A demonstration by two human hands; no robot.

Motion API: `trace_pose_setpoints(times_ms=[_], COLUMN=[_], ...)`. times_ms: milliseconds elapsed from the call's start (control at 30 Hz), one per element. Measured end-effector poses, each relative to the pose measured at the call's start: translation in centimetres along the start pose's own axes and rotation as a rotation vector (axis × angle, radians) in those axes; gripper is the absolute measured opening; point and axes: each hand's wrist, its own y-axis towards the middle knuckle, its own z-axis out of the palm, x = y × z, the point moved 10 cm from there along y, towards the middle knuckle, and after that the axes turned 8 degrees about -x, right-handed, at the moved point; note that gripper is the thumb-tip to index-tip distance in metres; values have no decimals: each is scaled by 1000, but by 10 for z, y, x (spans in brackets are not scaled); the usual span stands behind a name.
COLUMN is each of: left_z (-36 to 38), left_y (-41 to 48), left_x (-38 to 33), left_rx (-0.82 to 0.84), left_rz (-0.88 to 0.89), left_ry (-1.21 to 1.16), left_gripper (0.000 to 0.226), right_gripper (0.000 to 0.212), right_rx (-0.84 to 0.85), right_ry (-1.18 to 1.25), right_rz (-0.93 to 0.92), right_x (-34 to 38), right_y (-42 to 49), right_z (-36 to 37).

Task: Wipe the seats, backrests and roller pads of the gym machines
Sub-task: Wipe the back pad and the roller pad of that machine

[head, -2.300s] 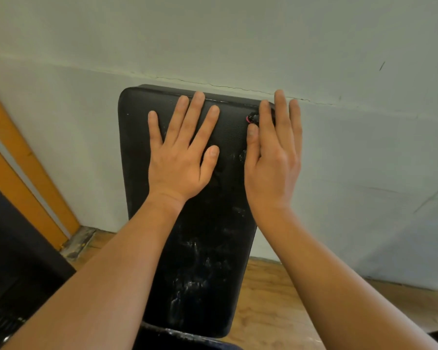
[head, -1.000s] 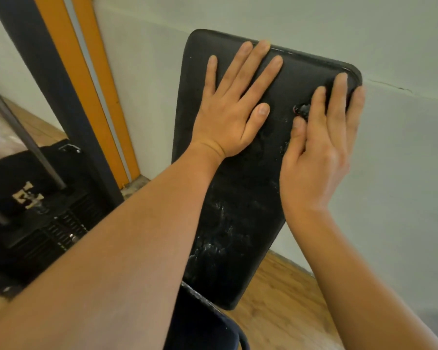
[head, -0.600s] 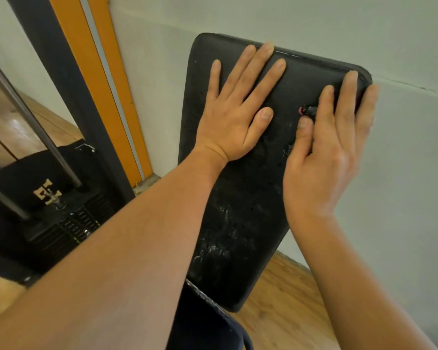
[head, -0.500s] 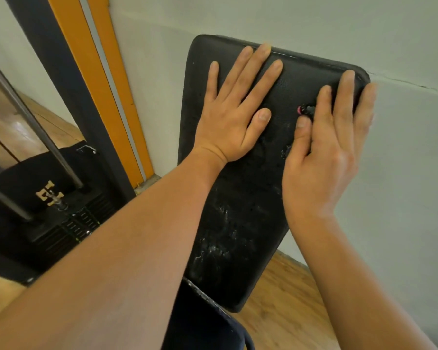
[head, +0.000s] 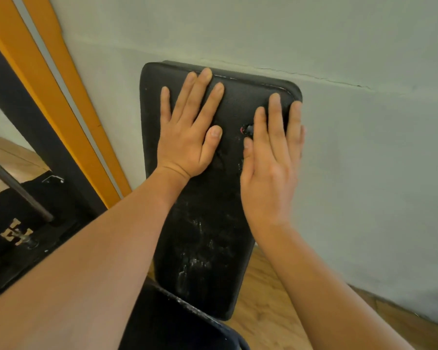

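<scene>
The left grip (head: pixel 187 137) and right grip (head: pixel 268 168) lay wide and flat on the black backrest (head: pixel 205 223) beneath them, the right one's fingers (head: pixel 261 122) half hiding a small black-and-red thing (head: pixel 247 129) that could not be identified.

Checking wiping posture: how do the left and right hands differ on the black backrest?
The left hand spreads its fingers wide; the right hand keeps them closer together. The left hand lies left of centre on the backrest, the right hand at its right edge. Only the right hand, not the left, has a small black-and-red object beside its index finger. Both lie flat near the top.
</scene>
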Motion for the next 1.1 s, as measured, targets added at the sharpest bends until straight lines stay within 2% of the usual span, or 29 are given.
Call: trace_pose_setpoints(times_ms=[200,433,500,633,700,833,933,1100], left_z=[1,0,-1,0,-1,-1,-2,-3], left_y=[-2,-4,-4,-4,-5,-5,-5,-5], left_x=[4,2,1,2,3,2,3,2], left_rx=[-9,-3,-5,5,3,-10,-17,-8], left_rz=[10,29,25,31,29,27,24,21], left_ry=[-17,-27,-34,-31,-29,-33,-33,-32], left_gripper=[58,58,58,57,57,57,56,56], right_gripper=[43,42,43,51,50,45,47,51], right_rx=[40,-65,-57,100,83,-58,-48,39], right_ry=[-5,-61,-75,-141,-138,-98,-89,-149], right_rz=[-17,46,64,58,49,85,109,129], right_x=[-1,8,7,4,3,6,5,-1], right_y=[8,32,17,-52,-51,0,8,-49], right_z=[3,3,2,6,8,7,8,8])
